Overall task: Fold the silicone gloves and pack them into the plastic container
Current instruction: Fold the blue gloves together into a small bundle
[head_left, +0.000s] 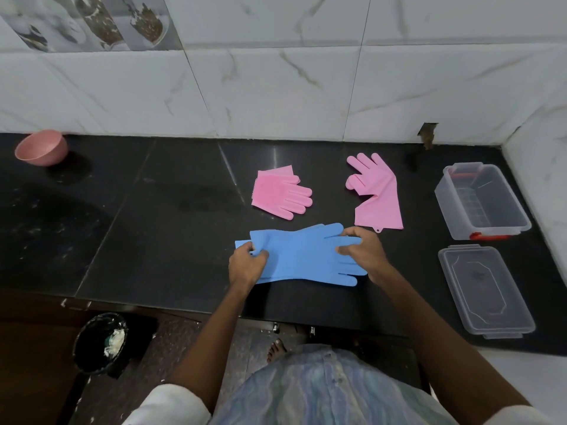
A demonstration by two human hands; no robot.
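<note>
The black counter (171,228) carries everything, with the open plastic container (481,200) at its right end and the container's lid (486,291) lying just in front of it, both holding nothing. Nearer the middle lie the blue gloves (302,254), apparently two stacked flat with cuffs to the left and fingers to the right, close to the counter's front edge. Behind them sit a pink glove (280,194), already doubled over, and a second pink glove (376,191), spread out and only partly creased. The left hand (245,265) pinches the blue cuff edge, fingers curled onto it; the right hand (363,251) rests on the finger end, its fingers bent over the material. The silicone looks light, floppy and grippy, likely to spring open, so taking the cuff edge and pressing the fold flat seems wisest.
</note>
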